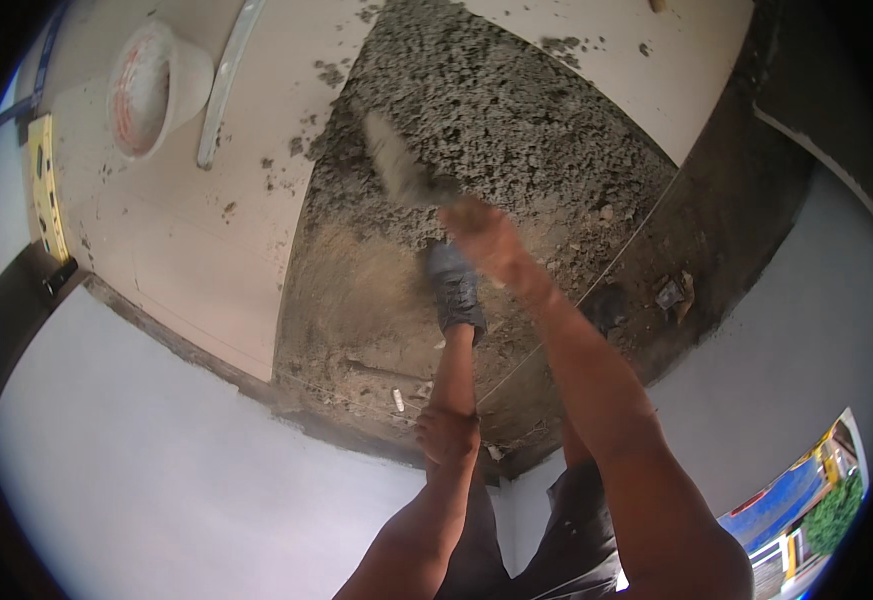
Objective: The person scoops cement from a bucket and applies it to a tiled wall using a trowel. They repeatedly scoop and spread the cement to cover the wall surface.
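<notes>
My right hand (pixel 483 240) is closed round the handle end of a trowel, smeared a little by motion. The trowel's grey, mortar-coated blade (pixel 393 160) points up and left over a bed of rough, crumbly grey mortar (pixel 466 90). Below and to the left of that hand is my shoe (pixel 453 285), dark and planted on the bare, sandy floor. Wrapped round my bare shin, my left hand (pixel 447 434) holds no tool; its fingertips are partly hidden.
Large beige tiles (pixel 216 240) border the mortar at left, with another tile at upper right. On the left tiles are a white bucket (pixel 191 85), a metal straightedge (pixel 228 80) and a yellow level (pixel 46 190). A taut string (pixel 628 245) crosses the floor near pale walls.
</notes>
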The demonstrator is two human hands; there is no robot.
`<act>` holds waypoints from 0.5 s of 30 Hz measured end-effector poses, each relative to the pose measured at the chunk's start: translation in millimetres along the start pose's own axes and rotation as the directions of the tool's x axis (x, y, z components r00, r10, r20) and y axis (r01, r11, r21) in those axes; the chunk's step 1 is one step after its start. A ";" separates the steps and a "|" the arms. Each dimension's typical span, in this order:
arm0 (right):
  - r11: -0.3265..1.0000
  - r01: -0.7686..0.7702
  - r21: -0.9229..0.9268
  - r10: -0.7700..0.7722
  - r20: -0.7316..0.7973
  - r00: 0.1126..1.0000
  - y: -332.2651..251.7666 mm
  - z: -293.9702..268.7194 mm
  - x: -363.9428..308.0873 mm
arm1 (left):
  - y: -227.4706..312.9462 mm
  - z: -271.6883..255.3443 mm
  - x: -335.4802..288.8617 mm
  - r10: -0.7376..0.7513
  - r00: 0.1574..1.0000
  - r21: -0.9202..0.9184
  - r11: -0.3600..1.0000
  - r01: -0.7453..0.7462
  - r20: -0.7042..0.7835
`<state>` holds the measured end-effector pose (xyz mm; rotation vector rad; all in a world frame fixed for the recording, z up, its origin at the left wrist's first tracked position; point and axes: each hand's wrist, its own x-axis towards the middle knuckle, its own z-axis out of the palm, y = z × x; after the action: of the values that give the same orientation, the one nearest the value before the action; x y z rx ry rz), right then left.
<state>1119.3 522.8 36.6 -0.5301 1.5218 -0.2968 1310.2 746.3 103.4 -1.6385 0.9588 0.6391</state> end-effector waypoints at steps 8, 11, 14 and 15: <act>0.841 0.048 -0.539 -0.118 -0.096 0.988 118.7 4.2 11.3 | -2.6 14.0 10.2 -0.019 1.000 0.014 1.000 0.019 0.008; 0.996 -0.087 -0.027 0.072 -0.353 0.933 126.1 -2.8 -8.1 | -0.3 12.4 10.1 -0.024 1.000 0.016 1.000 0.024 -0.006; 0.951 0.301 0.077 -0.256 -0.354 0.899 152.9 40.8 16.7 | 0.2 10.2 8.1 -0.020 1.000 0.024 0.999 0.020 -0.004; 0.930 0.367 -0.001 -0.349 -0.308 0.885 143.0 50.2 18.9 | 1.0 7.8 6.1 -0.027 1.000 0.025 0.999 0.027 0.010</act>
<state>1149.8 642.5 -53.3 -0.7476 1.7004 -0.7369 1313.1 752.0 95.8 -1.6223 0.9322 0.6147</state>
